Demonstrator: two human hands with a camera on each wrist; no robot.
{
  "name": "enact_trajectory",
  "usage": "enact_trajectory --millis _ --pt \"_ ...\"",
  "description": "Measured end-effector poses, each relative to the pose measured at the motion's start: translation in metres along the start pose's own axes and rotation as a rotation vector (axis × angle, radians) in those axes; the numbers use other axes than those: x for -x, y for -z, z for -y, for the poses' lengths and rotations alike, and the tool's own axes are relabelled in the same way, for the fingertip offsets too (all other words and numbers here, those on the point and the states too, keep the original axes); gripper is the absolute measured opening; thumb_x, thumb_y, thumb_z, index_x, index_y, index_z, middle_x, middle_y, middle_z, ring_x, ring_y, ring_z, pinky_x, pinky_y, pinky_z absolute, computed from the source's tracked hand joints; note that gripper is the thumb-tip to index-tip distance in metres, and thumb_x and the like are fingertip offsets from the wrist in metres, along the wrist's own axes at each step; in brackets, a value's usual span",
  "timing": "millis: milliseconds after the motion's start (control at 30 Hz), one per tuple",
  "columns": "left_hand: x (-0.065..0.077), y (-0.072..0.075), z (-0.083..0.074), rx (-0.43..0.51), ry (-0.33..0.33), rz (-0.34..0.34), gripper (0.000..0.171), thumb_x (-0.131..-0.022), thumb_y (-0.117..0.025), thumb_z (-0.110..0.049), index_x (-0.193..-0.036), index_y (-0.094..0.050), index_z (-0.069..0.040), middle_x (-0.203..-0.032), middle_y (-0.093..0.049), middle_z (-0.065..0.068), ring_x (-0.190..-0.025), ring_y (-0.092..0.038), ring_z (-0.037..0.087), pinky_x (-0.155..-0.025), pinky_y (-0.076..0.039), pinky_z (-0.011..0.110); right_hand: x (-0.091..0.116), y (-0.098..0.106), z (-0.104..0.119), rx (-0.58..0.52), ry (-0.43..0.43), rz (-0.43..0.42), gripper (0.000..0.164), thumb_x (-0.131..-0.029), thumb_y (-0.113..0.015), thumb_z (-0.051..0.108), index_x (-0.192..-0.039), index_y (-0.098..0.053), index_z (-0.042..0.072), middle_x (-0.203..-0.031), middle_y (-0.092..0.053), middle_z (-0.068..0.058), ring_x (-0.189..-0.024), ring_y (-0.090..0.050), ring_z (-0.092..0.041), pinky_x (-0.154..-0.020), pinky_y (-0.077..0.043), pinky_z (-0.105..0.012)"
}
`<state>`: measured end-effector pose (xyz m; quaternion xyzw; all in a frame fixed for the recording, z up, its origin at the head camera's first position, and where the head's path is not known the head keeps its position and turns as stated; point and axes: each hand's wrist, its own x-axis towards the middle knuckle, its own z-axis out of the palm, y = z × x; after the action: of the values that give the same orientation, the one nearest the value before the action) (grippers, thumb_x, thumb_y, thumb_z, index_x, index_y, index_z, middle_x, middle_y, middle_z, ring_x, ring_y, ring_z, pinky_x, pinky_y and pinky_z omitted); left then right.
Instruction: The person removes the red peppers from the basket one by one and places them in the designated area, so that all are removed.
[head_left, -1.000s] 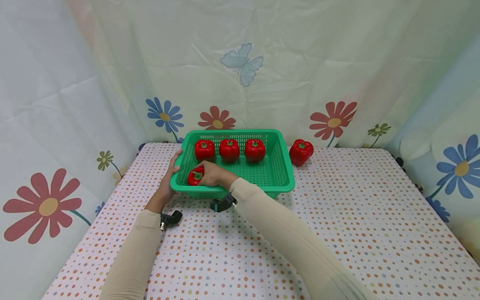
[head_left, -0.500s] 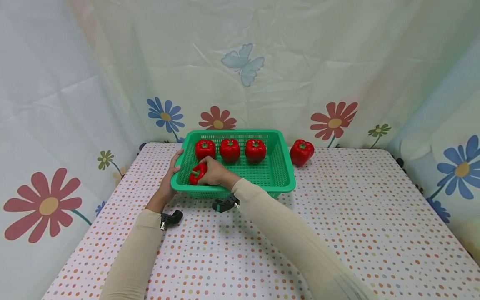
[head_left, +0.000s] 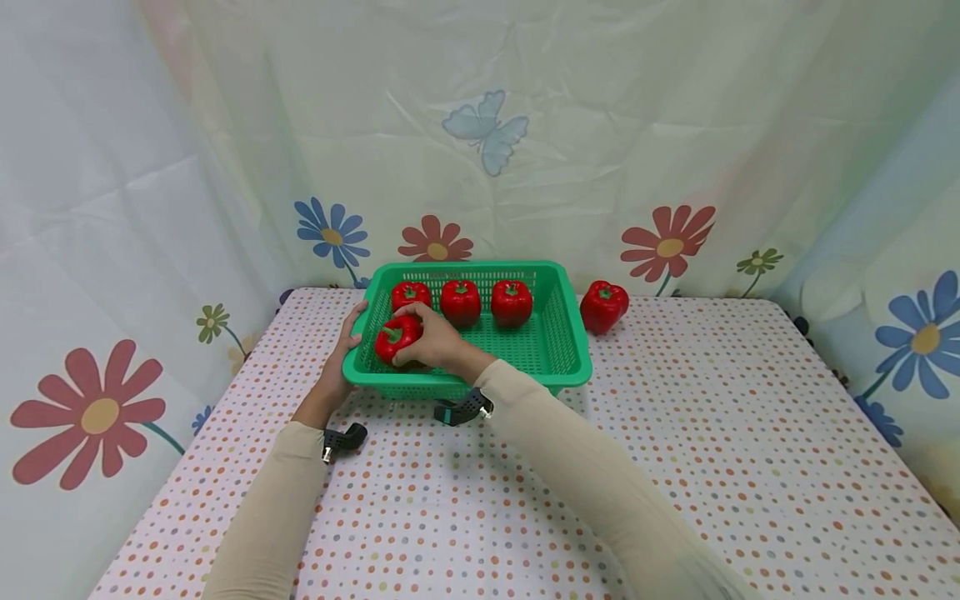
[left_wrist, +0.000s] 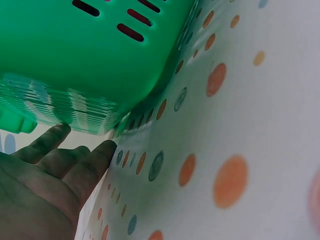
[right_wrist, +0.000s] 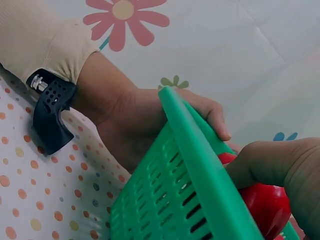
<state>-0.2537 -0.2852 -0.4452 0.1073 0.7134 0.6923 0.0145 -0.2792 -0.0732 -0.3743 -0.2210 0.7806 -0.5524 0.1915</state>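
In the head view, my right hand (head_left: 441,340) grips a red bell pepper (head_left: 393,340) inside the green basket (head_left: 582,367), near its front left corner. The pepper's green stem tilts up and left. In the right wrist view, the thumb presses against that pepper (right_wrist: 267,207), just past the basket rim. My left hand (head_left: 337,360) rests along the basket's left side, the thumb at the rim. Its fingers look straight beside the outer wall in the left wrist view. Behind the held pepper, a row of bell peppers (head_left: 461,302) stands along the basket's back wall.
Another red bell pepper (head_left: 603,307) lies on the table just right of the basket. The dotted tablecloth (head_left: 720,433) extends to both sides and in front. A flowered curtain (head_left: 570,167) hangs close behind the basket.
My right hand has raised the front left bell pepper a little from the basket floor, and its stem now leans left. The left hand stays at the basket's left side.
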Motion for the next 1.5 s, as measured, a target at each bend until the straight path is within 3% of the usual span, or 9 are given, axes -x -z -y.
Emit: enact_trajectory --millis 200,300,500,700,967,1133,1300,1500 --pt "0.0 -0.002 0.001 0.001 -0.01 0.002 0.058 -0.102 -0.022 -0.031 -0.157 -0.006 -0.036 -0.166 -0.002 0.004 -0.146 -0.02 0.041 -0.108 -0.031 0.055 0.014 0.021 -0.003 -0.045 0.014 -0.017 0.068 -0.078 -0.079 0.006 -0.135 -0.045 0.019 -0.132 -0.053 -0.012 -0.116 -0.053 -0.027 -0.078 -0.057 -0.034" --pt "0.0 -0.002 0.001 -0.003 -0.017 -0.002 0.058 -0.102 -0.022 -0.031 -0.158 -0.006 -0.036 -0.166 -0.002 0.004 -0.145 -0.021 0.042 -0.109 -0.027 0.06 0.023 0.037 -0.004 -0.069 0.003 -0.028 0.067 -0.079 -0.078 0.005 -0.135 -0.044 0.021 -0.132 -0.051 -0.014 -0.116 -0.053 -0.029 -0.077 -0.057 -0.036" --pt "0.001 0.0 0.001 -0.01 -0.019 -0.004 0.057 -0.103 -0.022 -0.033 -0.157 -0.006 -0.036 -0.166 -0.003 0.003 -0.145 -0.023 0.041 -0.107 -0.033 0.049 0.042 0.07 -0.002 -0.099 -0.019 -0.067 0.069 -0.081 -0.077 0.004 -0.138 -0.042 0.022 -0.133 -0.045 -0.013 -0.121 -0.05 -0.032 -0.081 -0.057 -0.045" --pt "0.001 -0.001 0.001 -0.027 -0.02 -0.007 0.057 -0.103 -0.021 -0.033 -0.158 -0.005 -0.036 -0.166 -0.003 0.003 -0.144 -0.025 0.041 -0.102 -0.039 0.039 0.071 0.106 0.003 -0.109 0.002 -0.117 0.072 -0.082 -0.075 0.002 -0.142 -0.038 0.019 -0.136 -0.04 -0.017 -0.125 -0.045 -0.034 -0.08 -0.058 -0.041" --pt "0.002 -0.003 0.0 -0.019 -0.023 -0.006 0.057 -0.103 -0.02 -0.032 -0.158 -0.004 -0.036 -0.166 -0.003 0.003 -0.144 -0.024 0.041 -0.1 -0.041 0.034 0.116 0.148 0.001 0.07 0.022 -0.173 0.076 -0.081 -0.078 0.011 -0.143 -0.035 0.02 -0.137 -0.043 -0.017 -0.124 -0.044 -0.035 -0.08 -0.057 -0.038" --pt "0.004 -0.003 -0.001 -0.027 -0.029 -0.011 0.057 -0.103 -0.019 -0.031 -0.158 -0.004 -0.036 -0.166 -0.003 0.003 -0.144 -0.024 0.041 -0.097 -0.042 0.029 0.142 0.171 -0.003 0.101 0.042 -0.21 0.08 -0.082 -0.077 0.013 -0.147 -0.031 0.018 -0.139 -0.042 -0.017 -0.127 -0.042 -0.036 -0.082 -0.057 -0.038" --pt "0.004 -0.004 -0.001 -0.026 -0.042 -0.009 0.057 -0.103 -0.018 -0.031 -0.158 -0.004 -0.035 -0.166 -0.003 0.004 -0.144 -0.024 0.042 -0.094 -0.045 0.024 0.161 0.194 -0.014 0.054 0.03 -0.252 0.083 -0.086 -0.075 0.013 -0.151 -0.024 0.018 -0.146 -0.035 -0.018 -0.131 -0.038 -0.039 -0.08 -0.058 -0.036" --pt "0.004 -0.004 -0.001 -0.01 -0.041 -0.008 0.057 -0.103 -0.017 -0.03 -0.158 -0.003 -0.034 -0.165 -0.003 0.005 -0.143 -0.025 0.044 -0.094 -0.046 0.025 0.168 0.215 -0.039 0.023 -0.012 -0.353 0.085 -0.089 -0.072 0.016 -0.154 -0.017 0.015 -0.15 -0.028 -0.024 -0.131 -0.039 -0.047 -0.078 -0.058 -0.033"
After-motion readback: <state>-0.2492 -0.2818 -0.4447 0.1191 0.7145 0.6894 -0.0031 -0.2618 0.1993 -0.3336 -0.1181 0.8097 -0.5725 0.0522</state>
